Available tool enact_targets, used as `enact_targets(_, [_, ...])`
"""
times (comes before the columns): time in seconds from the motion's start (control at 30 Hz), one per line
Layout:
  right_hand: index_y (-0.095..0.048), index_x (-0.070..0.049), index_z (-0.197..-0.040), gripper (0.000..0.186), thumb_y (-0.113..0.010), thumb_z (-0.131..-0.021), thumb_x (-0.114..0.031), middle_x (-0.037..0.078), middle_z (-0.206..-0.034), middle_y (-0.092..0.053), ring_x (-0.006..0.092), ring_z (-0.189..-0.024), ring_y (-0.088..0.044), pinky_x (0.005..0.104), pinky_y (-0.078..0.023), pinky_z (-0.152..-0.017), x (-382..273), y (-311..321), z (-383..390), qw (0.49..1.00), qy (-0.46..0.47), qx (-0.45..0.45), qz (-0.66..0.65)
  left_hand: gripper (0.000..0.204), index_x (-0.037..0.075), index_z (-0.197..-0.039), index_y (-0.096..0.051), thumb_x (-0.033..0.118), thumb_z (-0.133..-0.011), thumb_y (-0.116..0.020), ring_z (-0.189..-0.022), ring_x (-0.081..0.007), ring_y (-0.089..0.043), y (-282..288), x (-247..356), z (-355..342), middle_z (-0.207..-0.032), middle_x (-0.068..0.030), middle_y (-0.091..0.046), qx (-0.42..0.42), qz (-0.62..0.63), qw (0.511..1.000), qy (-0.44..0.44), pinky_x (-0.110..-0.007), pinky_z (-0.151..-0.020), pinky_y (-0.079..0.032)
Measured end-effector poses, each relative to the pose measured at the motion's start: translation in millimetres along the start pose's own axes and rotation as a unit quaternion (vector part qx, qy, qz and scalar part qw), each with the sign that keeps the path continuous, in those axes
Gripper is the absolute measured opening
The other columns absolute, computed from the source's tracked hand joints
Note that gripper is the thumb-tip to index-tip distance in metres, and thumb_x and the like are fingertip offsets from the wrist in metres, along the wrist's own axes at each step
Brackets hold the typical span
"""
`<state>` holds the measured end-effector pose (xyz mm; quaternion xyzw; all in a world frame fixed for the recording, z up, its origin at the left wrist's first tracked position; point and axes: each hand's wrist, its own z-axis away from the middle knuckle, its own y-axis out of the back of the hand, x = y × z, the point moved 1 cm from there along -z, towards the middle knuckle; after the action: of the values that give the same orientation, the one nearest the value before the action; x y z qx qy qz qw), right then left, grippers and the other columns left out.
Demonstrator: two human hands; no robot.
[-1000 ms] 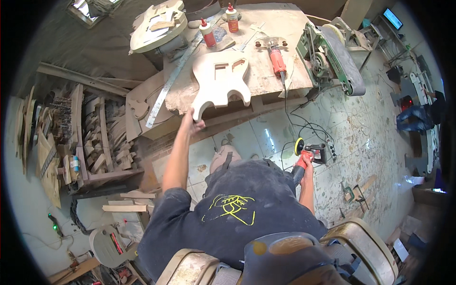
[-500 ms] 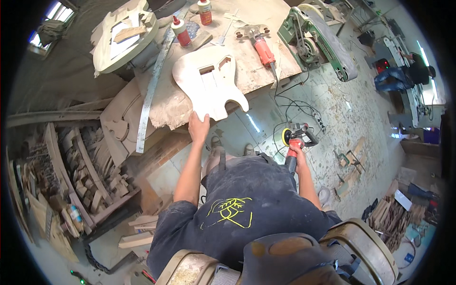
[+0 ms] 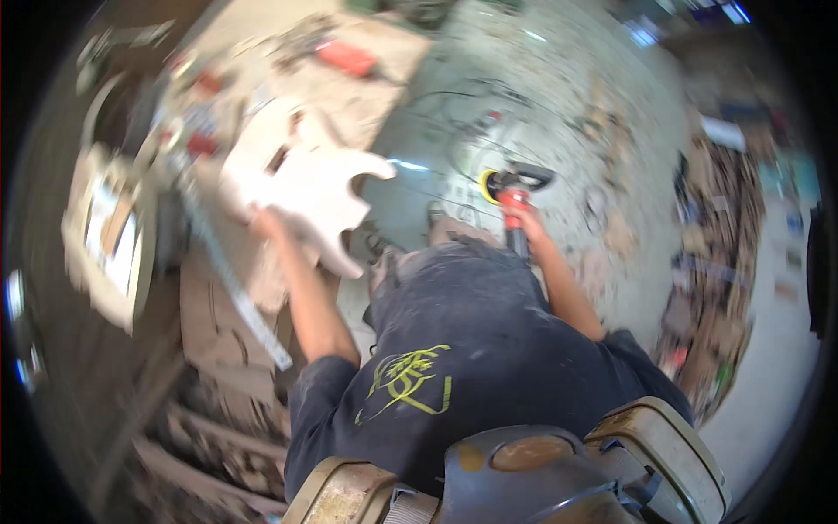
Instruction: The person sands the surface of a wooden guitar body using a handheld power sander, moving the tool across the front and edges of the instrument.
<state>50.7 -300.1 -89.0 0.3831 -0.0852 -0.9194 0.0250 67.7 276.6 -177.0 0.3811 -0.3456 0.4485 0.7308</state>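
A pale wooden electric guitar body (image 3: 305, 179), with routed cavities and two horns, lies on the workbench and juts past its edge. My left hand (image 3: 269, 223) is closed at the body's left edge, its fingers smeared by motion. In my right hand (image 3: 522, 214) is a red and black power sander (image 3: 513, 199), gripped by its barrel. The sander's round yellow pad (image 3: 488, 186) and black loop handle (image 3: 534, 177) point away from me. It is held over the floor, apart from the guitar body.
Another red power tool (image 3: 346, 58) rests on the bench (image 3: 384, 44). Glue bottles (image 3: 202, 142) and a long metal straightedge (image 3: 229, 271) lie left of the guitar body. A second wooden body (image 3: 140, 253) stands farther left. Cords cross the floor; a wood pile (image 3: 716, 262) is at right.
The view has swung right and blurred. My left hand has shifted along the guitar body's edge, and both horns now show. The sander stays in my right hand.
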Motion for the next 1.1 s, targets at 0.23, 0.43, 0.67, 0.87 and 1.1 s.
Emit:
enact_targets(0.23, [-0.072,-0.008,-0.109,0.037,-0.082,-0.08,-0.03,0.003,-0.088,-0.07,0.0142,-0.075,-0.066,0.0311,-0.052,-0.066,32.1,5.8,35.7,0.991,0.044,0.101,-0.071,0.077,-0.014,-0.143,-0.045,0.039,-0.096,-0.074,-0.102,-0.0379,-0.071,4.9,-45.0,-30.8,-0.123,-0.0299,-0.068,-0.028,-0.096,0.987,-0.127,-0.045,-0.09,-0.061])
enact_targets(0.43, [-0.071,-0.009,-0.102,0.028,-0.08,-0.082,-0.027,0.002,-0.083,-0.067,0.0141,-0.07,-0.065,0.0305,-0.051,-0.064,80.3,44.0,39.2,0.97,0.022,0.145,-0.192,0.095,-0.012,-0.159,-0.026,0.042,-0.095,-0.072,-0.139,-0.05,-0.048,-0.9,-54.9,39.5,-0.152,-0.0387,-0.044,-0.088,-0.195,0.964,-0.16,-0.051,-0.119,-0.039])
enact_targets(0.67, [-0.068,-0.008,-0.099,0.034,-0.084,-0.078,-0.03,0.004,-0.082,-0.066,0.0166,-0.063,-0.062,0.0333,-0.049,-0.056,101.4,79.3,-10.3,0.962,-0.075,0.097,-0.243,0.079,-0.013,-0.153,-0.038,0.03,-0.094,-0.068,-0.134,-0.048,-0.054,27.8,-37.2,90.7,-0.15,-0.0351,-0.05,-0.053,-0.369,0.906,-0.2,-0.05,-0.116,-0.041])
enact_targets(0.87, [-0.07,-0.011,-0.105,0.038,-0.082,-0.078,-0.034,0.003,-0.082,-0.065,0.017,-0.066,-0.062,0.0349,-0.05,-0.059,95.3,127.3,-42.9,0.969,-0.113,0.064,-0.212,0.062,-0.01,-0.128,-0.065,0.039,-0.09,-0.069,-0.115,-0.0482,-0.065,38.7,-71.3,82.7,-0.124,-0.0323,-0.069,-0.04,-0.32,0.904,-0.28,-0.054,-0.1,-0.049])
enact_targets(1.1, [-0.069,-0.009,-0.096,0.031,-0.083,-0.078,-0.03,0.002,-0.079,-0.064,0.0161,-0.062,-0.06,0.0326,-0.048,-0.057,107.4,199.8,-85.2,0.965,-0.104,0.102,-0.217,0.063,-0.012,-0.135,-0.058,0.035,-0.093,-0.062,-0.119,-0.049,-0.061,27.5,-49.8,197.2,-0.128,-0.0337,-0.064,0.024,-0.484,0.829,-0.279,-0.053,-0.105,-0.047])
